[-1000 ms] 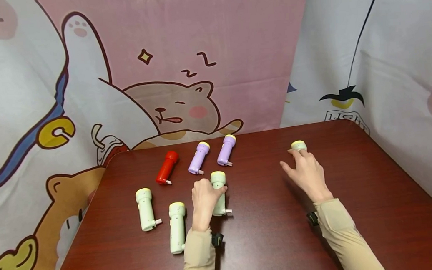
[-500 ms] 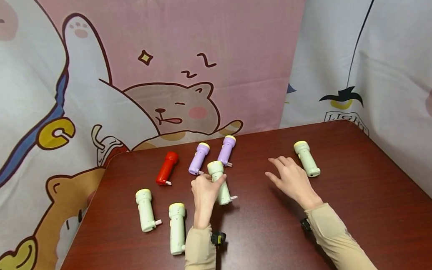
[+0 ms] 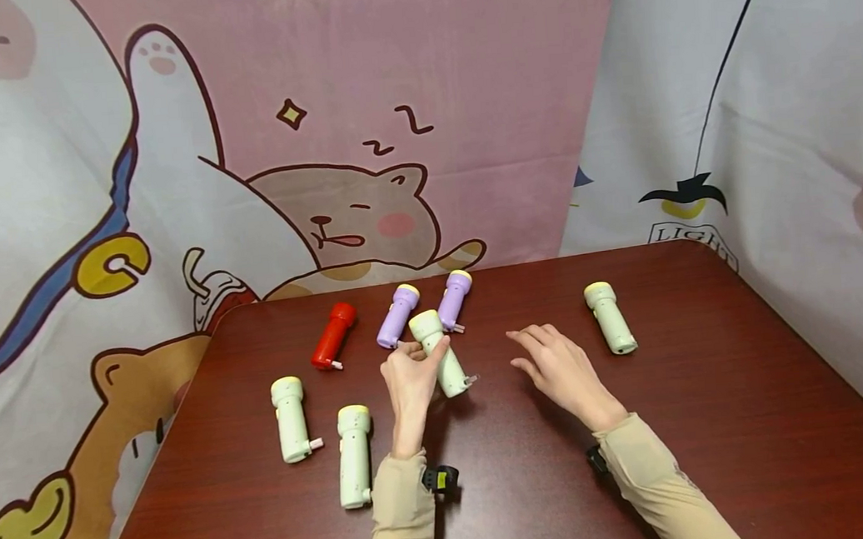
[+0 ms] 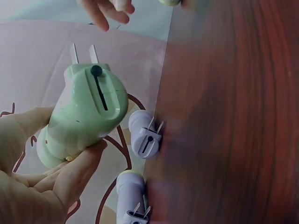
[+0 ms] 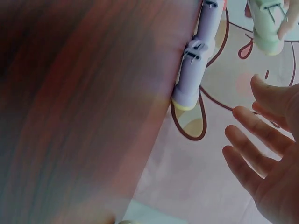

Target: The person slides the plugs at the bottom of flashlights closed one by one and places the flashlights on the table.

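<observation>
Works before a pink-and-white, cartoon-printed cloth (image 3: 512, 130), over a broad reddish-brown wood-grain table (image 3: 537, 496). Pinches in the left hand (image 3: 409, 380), between thumb and fingers, a pale-green, plastic-looking cylindrical torch (image 3: 449, 370), raised and tilted. Hangs the right hand (image 3: 562, 373) empty nearby, fingers apart. Leaves lying at far right a lone pale-green torch (image 3: 610, 317); at left, an outer pale-green torch (image 3: 290, 421), a near pale-green torch (image 3: 354, 459), two slim lilac torches (image 3: 397, 315) and a glossy red torch (image 3: 333, 336). Shows two thin metal prongs (image 4: 95, 53) jutting from the held one, none visible at far right (hard to be sure of the near one). Seems early: one set apart, one in hand, five left. Holds the torch higher and more slanted than a second ago; has the right hand off the far-right torch, closer to the left.
</observation>
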A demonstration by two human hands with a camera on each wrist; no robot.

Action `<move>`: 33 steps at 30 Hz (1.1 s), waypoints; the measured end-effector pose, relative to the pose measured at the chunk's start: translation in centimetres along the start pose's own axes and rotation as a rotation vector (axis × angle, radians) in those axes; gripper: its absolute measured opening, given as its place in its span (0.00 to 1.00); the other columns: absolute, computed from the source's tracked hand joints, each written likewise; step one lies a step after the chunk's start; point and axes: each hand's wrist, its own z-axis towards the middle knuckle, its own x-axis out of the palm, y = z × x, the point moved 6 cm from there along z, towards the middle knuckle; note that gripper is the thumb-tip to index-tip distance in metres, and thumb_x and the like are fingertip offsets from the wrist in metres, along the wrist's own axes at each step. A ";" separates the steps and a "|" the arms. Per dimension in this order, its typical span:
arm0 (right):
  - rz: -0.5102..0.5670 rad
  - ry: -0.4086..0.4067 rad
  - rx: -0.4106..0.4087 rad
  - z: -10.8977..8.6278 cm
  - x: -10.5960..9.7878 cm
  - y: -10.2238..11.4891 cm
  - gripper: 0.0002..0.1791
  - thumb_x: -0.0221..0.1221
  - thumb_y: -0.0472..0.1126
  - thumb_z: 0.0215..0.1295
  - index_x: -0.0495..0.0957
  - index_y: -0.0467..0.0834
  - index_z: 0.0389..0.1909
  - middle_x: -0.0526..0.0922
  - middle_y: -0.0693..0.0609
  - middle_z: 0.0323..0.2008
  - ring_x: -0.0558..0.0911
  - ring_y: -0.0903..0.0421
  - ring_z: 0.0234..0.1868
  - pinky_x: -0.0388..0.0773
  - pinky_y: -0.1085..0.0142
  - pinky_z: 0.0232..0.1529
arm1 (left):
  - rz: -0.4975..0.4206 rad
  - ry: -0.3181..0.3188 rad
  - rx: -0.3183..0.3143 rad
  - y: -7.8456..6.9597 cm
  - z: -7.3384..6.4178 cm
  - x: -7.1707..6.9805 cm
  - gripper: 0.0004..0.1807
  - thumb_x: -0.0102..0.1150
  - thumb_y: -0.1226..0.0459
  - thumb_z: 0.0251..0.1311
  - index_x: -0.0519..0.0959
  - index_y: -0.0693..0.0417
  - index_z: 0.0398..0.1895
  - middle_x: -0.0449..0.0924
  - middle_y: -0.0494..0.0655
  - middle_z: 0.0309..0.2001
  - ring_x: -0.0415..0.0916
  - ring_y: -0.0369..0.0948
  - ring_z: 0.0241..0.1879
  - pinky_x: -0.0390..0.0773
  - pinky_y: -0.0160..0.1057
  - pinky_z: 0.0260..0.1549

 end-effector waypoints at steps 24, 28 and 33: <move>0.218 0.098 -0.093 0.0 0.7 3.2 0.23 0.67 0.38 0.54 0.78 0.40 0.52 0.85 0.47 0.45 0.84 0.54 0.45 0.80 0.59 0.44 | -0.224 0.118 -0.140 0.2 -0.5 2.6 0.23 0.69 0.51 0.48 0.84 0.62 0.36 0.87 0.57 0.32 0.84 0.44 0.26 0.80 0.35 0.25; 0.227 0.115 -0.083 0.1 0.7 3.2 0.22 0.67 0.39 0.55 0.78 0.41 0.52 0.85 0.49 0.44 0.84 0.55 0.45 0.80 0.60 0.44 | -0.261 0.135 -0.157 0.2 -0.5 2.8 0.23 0.69 0.51 0.49 0.83 0.63 0.37 0.87 0.58 0.32 0.84 0.42 0.23 0.80 0.34 0.22; 0.245 0.130 -0.088 0.1 0.8 3.2 0.22 0.66 0.40 0.56 0.78 0.41 0.53 0.85 0.49 0.45 0.84 0.56 0.46 0.80 0.61 0.45 | -0.281 0.140 -0.169 0.2 -0.6 2.9 0.23 0.68 0.51 0.49 0.83 0.64 0.36 0.87 0.59 0.32 0.83 0.41 0.21 0.80 0.34 0.21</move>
